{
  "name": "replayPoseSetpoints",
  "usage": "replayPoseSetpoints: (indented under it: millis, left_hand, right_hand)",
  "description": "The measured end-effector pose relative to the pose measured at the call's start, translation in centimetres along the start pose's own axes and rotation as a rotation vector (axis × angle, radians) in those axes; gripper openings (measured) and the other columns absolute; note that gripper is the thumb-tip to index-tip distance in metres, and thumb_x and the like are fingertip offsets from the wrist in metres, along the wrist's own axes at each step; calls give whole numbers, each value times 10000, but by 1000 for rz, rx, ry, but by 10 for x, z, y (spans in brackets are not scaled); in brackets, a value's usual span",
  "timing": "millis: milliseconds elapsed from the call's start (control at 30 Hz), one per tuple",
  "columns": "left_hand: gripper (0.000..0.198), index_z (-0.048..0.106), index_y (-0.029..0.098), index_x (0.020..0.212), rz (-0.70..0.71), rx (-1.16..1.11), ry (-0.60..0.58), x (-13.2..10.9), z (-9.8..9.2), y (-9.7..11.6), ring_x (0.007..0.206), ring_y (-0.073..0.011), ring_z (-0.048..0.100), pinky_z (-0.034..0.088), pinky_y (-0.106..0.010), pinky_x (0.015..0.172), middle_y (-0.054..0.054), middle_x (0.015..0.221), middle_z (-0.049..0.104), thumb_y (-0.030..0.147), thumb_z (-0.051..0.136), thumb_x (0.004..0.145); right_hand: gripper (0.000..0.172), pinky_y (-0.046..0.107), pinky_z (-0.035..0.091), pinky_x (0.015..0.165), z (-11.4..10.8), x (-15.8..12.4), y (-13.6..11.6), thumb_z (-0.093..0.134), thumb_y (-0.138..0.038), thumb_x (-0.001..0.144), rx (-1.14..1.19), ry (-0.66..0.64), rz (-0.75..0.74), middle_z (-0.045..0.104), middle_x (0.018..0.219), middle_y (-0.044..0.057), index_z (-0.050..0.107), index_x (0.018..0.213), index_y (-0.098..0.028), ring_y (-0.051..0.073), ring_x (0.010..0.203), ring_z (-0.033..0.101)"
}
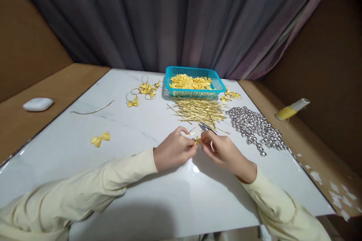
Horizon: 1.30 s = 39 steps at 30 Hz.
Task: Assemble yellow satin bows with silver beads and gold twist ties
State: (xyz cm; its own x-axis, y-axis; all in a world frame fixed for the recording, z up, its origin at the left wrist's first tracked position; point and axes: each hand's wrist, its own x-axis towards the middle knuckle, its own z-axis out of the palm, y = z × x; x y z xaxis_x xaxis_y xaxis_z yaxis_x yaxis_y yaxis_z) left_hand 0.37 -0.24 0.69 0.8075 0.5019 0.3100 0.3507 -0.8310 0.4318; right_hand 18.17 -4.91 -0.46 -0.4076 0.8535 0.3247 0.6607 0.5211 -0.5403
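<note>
My left hand [174,150] and my right hand [220,149] meet over the middle of the white marble table [135,180], fingers pinched together on a small yellow bow [197,140] between them. A thin gold wire [192,134] runs off it toward the pile of gold wire ties [199,110] just beyond. Scissors [206,127] lie right behind my right hand. Both sleeves are pale yellow.
A blue basket [217,82] of yellow bows stands at the back. Finished bows on wire loops [144,90] lie left of it, more bows [232,95] right. Silver bells [256,130] spread at right. A loose bow [100,139], a gold strand [92,111], a white case [37,104] and a yellow tube [292,109] lie around.
</note>
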Motion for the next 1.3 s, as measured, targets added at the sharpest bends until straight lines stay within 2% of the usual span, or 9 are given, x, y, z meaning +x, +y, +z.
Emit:
replayPoseSetpoints:
  millis: [200,467,767,967,1133,1300]
  left_hand:
    - [351,449,149,475,-41,-64,-13,2,-2,-1,425,-65,178,381,-300,874,94,407,330,162,395,821]
    - [374,449,152,478,20,18,-46,0,-3,1,423,-72,164,381,-309,879,82,406,367,161,378,844]
    - [351,477,161,513,152,53,-74,-3,-1,-2,389,-72,247,373,-316,896,64,418,440,136,367,845]
    - [367,493,154,518,135,64,-34,-3,0,-1,406,-75,289,375,-303,890,57,430,466,141,365,862]
    - [337,550,161,572,75,12,65,-1,-2,0,414,-77,294,394,-303,859,62,452,489,163,383,865]
    - [348,520,163,523,15,14,105,1,-1,-3,426,-83,242,403,-293,834,71,417,431,157,401,850]
  right_hand:
    - [74,196,310,486,1,0,4,403,-144,861,-165,84,-109,561,658,2,459,894,-178,88,486,428]
    - [95,187,357,506,-1,0,5,444,-128,843,-14,60,-13,610,687,7,505,895,-179,86,499,475]
    - [74,191,365,494,-5,5,3,500,-170,816,66,-10,84,600,619,-2,571,797,-168,83,483,465]
    - [97,190,346,488,-7,4,2,466,-116,772,55,4,81,533,570,-17,550,762,-164,82,474,428]
    - [120,188,309,475,-7,2,-1,451,-75,721,30,5,33,447,523,-41,529,711,-166,76,456,379]
    - [126,184,291,458,-8,1,-8,435,-69,722,60,-12,-10,404,500,-50,504,686,-169,70,435,351]
